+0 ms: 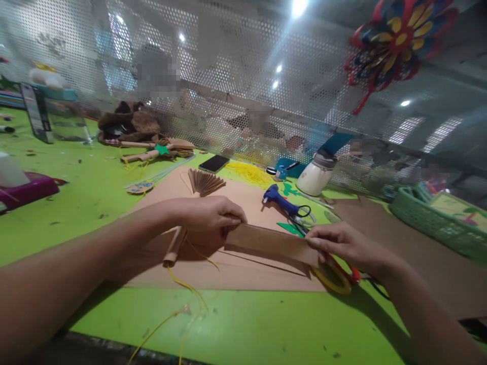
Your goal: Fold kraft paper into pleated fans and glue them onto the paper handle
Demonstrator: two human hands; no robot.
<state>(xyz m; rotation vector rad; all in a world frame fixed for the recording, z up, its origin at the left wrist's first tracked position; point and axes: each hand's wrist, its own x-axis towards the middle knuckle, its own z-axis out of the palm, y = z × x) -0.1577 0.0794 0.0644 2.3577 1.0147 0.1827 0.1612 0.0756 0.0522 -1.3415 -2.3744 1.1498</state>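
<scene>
A strip of brown paper stretches between my hands, above a larger sheet of brown paper. My left hand pinches its left end, and my right hand grips the right end between thumb and fingers. Scissors with yellow and red handles lie under my right hand, partly hidden. Beneath my left wrist sits a rolled paper tube with yellow string trailing from it. A pleated paper fan rests just beyond my left hand.
A blue glue gun lies behind the strip. Farther back are a phone, yellow paper shreds and a white bottle. A green basket stands at right, a purple object at left. A perforated screen borders the table.
</scene>
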